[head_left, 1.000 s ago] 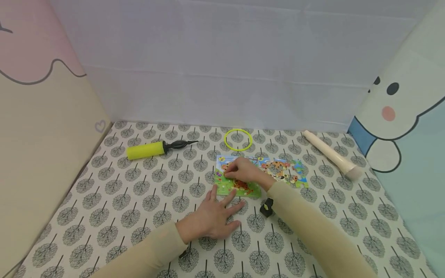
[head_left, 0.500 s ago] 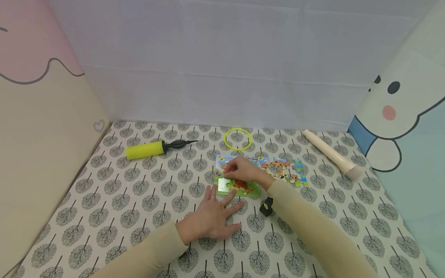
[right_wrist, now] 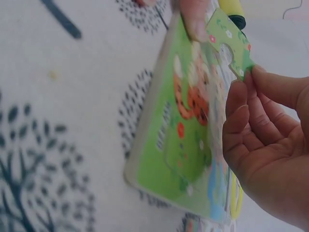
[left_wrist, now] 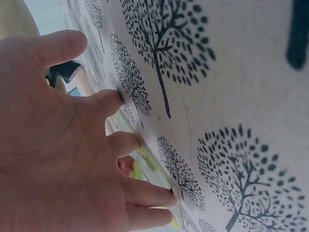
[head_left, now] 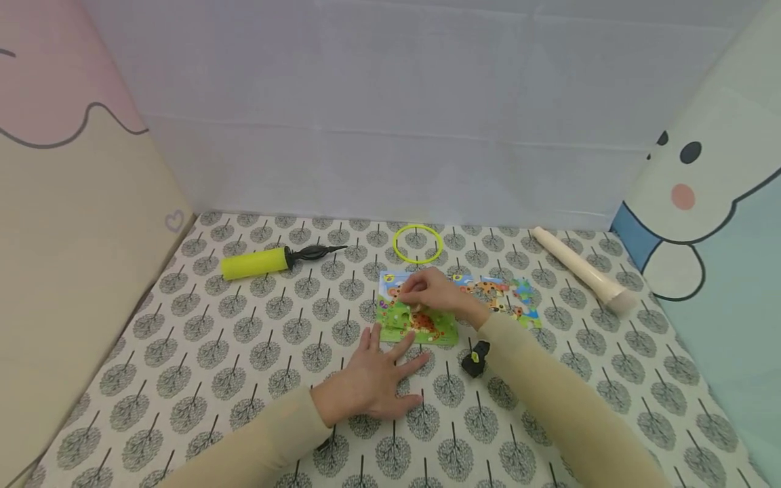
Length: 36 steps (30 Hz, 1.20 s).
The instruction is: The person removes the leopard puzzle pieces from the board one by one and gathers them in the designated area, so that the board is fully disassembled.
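A green puzzle board (head_left: 436,332) with an orange animal picture lies on the tree-print mat (head_left: 244,352). My right hand (head_left: 413,301) hovers over its left part and pinches a small green puzzle piece (right_wrist: 231,44) between thumb and fingertips (right_wrist: 241,104), just above the board (right_wrist: 178,145). My left hand (head_left: 375,383) lies flat on the mat with fingers spread. One of its fingertips (right_wrist: 195,19) presses on the near edge of the board. In the left wrist view the left hand (left_wrist: 72,159) is spread against the mat beside the board's edge (left_wrist: 147,157).
More joined puzzle pieces (head_left: 506,298) lie right of the board. A yellow ring (head_left: 417,244) sits behind it, a yellow hand pump (head_left: 256,262) at back left, a cream tube (head_left: 579,271) at back right. Padded walls enclose the mat on three sides.
My right hand has lifted a green piece off the left part of the board and drawn back slightly to the right. The left hand has stayed flat in place.
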### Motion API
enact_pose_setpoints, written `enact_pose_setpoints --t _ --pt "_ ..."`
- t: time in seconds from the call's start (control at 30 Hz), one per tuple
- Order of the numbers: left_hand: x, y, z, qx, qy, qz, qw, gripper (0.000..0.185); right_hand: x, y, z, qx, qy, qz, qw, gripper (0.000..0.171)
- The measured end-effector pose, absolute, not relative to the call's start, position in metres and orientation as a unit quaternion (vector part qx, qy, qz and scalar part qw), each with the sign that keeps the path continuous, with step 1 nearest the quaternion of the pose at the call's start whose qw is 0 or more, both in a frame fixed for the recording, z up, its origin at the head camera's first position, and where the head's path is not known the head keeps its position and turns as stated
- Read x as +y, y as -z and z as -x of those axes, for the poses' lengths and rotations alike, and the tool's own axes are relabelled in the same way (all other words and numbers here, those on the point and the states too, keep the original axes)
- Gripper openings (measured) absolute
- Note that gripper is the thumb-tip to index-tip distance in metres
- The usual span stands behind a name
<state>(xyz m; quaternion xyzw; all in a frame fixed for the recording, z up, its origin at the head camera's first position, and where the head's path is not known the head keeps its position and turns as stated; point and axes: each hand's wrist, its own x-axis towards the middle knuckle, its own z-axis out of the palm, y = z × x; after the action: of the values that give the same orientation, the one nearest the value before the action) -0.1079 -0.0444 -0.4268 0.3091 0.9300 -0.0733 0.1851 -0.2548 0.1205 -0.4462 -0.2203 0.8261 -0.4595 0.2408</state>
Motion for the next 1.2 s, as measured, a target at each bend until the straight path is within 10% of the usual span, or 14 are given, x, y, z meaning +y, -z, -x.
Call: enact_pose_setpoints --t 1.2 --pt "-0.049 0.430 0.110 0.922 0.073 -0.335 0.179 0.066 0.234 0.431 0.235 0.844 0.365 0.275 0.282 0.007"
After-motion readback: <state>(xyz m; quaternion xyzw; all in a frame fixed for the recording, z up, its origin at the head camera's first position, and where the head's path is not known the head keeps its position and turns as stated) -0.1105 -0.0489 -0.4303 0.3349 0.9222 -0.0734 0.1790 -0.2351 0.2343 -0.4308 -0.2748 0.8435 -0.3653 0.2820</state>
